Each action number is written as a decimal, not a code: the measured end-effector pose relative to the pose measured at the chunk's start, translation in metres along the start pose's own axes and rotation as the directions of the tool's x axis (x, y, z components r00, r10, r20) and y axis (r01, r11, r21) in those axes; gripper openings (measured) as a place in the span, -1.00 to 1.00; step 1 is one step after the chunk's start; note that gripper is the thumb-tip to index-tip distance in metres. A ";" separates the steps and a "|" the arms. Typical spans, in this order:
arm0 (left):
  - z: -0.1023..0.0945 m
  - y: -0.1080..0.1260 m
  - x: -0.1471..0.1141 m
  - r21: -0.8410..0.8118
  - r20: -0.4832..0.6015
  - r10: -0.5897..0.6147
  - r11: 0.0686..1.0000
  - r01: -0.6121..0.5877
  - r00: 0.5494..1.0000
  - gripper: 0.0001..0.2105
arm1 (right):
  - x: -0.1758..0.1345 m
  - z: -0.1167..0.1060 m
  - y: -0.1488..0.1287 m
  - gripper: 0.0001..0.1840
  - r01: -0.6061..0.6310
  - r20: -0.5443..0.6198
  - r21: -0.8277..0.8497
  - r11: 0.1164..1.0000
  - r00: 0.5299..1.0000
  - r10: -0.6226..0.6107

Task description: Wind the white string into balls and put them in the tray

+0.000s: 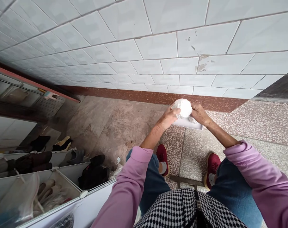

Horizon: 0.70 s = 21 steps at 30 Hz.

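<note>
**We held a crinkled white round bundle [186, 108] over a shallow pale rectangular tray [194, 126]**

The bundle was between our bare hands, with what looked like thin clear film around its left side. Our left hand [171, 116] gripped that side, fingers wrapped around it and thumb across the front. At the right edge was our right hand [200, 114], its fingers curled against the bundle; whether they pinched anything, we could not tell. We judged the step in hand to be working at that edge, and any next move to call for a firm left hold. Below, a small patterned whitish object [193, 120] lay in the tray, partly hidden. Beyond were the speckled terrazzo floor [196, 142], our red lace-up shoes [213, 163], the white tiled wall [150, 66] and, leftward, a white compartmented box [96, 199].
</note>
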<state>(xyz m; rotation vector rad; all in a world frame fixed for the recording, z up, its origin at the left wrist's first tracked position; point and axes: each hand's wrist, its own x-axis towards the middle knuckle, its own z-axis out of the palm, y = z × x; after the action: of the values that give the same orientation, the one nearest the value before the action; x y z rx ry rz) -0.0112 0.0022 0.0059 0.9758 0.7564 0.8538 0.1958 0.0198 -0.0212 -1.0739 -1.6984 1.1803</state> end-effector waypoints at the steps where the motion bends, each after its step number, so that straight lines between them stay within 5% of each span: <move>1: -0.004 0.002 0.003 -0.025 -0.080 0.026 0.999 -0.028 0.996 -0.16 | -0.003 0.007 0.000 -0.47 0.002 -0.011 -0.059 0.998 1.000 -0.003; 6: -0.027 -0.002 0.017 0.063 -0.445 0.108 0.994 -0.089 0.889 -0.19 | -0.021 0.028 -0.021 -0.55 0.044 0.178 -0.114 0.992 0.984 -0.023; 9: -0.034 -0.011 0.023 0.279 -0.487 0.218 0.957 -0.085 0.846 -0.15 | -0.025 0.022 -0.041 -0.40 0.069 0.253 -0.004 0.998 0.965 -0.065; 13: -0.033 -0.018 0.021 0.399 -0.366 0.199 0.916 -0.040 0.909 -0.19 | -0.018 -0.004 -0.056 -0.31 0.071 0.090 0.087 0.994 0.993 -0.079; 17: -0.029 -0.016 0.014 0.378 -0.104 0.030 0.926 0.011 0.994 -0.27 | -0.013 -0.029 -0.050 -0.30 0.028 -0.084 0.118 0.993 0.996 -0.019; 21: -0.023 -0.019 0.011 0.319 0.158 -0.119 0.946 0.063 0.980 -0.28 | -0.010 -0.033 -0.036 -0.31 -0.013 -0.096 0.095 0.995 0.995 0.022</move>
<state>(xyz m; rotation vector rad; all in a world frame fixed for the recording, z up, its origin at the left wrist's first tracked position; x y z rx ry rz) -0.0202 0.0149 -0.0221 1.2705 0.7925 0.5663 0.2226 0.0126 0.0201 -1.0724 -1.5463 1.1881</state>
